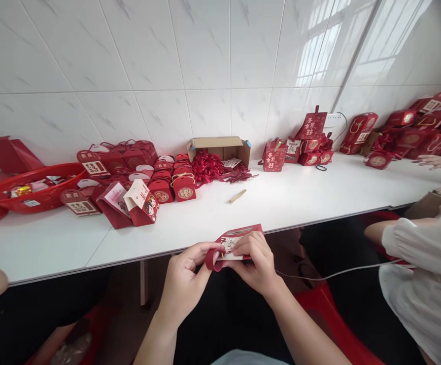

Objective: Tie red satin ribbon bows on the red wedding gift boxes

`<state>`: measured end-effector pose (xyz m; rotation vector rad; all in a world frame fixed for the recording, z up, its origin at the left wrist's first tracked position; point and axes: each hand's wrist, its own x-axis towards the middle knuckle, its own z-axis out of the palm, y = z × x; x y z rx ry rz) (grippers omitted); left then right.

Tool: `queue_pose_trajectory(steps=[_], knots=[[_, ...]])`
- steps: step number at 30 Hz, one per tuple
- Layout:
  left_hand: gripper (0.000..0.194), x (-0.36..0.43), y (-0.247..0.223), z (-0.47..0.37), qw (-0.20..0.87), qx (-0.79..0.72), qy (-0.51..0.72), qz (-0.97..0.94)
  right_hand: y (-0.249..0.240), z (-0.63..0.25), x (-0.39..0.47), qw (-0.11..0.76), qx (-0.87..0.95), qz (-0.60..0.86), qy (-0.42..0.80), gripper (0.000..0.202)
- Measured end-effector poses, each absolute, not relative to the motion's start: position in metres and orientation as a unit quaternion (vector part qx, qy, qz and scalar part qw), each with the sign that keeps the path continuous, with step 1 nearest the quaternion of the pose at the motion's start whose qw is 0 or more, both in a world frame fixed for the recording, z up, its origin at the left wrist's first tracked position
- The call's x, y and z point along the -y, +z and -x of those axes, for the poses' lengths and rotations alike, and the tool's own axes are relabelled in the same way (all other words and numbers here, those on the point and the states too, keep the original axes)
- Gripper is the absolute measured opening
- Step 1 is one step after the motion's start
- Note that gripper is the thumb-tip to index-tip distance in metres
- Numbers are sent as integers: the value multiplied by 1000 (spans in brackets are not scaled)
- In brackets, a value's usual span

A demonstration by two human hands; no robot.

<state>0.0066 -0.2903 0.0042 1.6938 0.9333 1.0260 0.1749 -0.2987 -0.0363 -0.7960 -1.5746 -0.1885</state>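
Just off the table's front edge, above my lap, I hold a red printed paper box [239,233] with a pale patterned panel. My left hand [190,271] pinches a looped red strap [211,259] at its left end. Fingers of my right hand [256,258] are closed over the right side of the box, thumb beneath. A small yellow bit shows between the hands near the strap. Part of the box is hidden by my fingers.
On the white table [205,218] lie a beige strip [237,196], a cardboard box [220,143] of red ribbons, rows of red gift boxes [161,190] and a red basin [45,200]. People sit on both sides; one person's hand [433,161] is at right.
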Motion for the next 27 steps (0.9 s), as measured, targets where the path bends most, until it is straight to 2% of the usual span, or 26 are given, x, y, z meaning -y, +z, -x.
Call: queue_pose_trajectory(steps=[6,14,27], knots=[[14,279,-1,-17,470,-363,425,-683,-41,-183,292,625,686,368,-54,22],[12,260,-8,-20,429,-363,422,-712,-44,-187,273,627,673,390,-26,25],[13,230,-14,-30,457,-414,430,-660,-45,-195,242,598,705,380,11,25]])
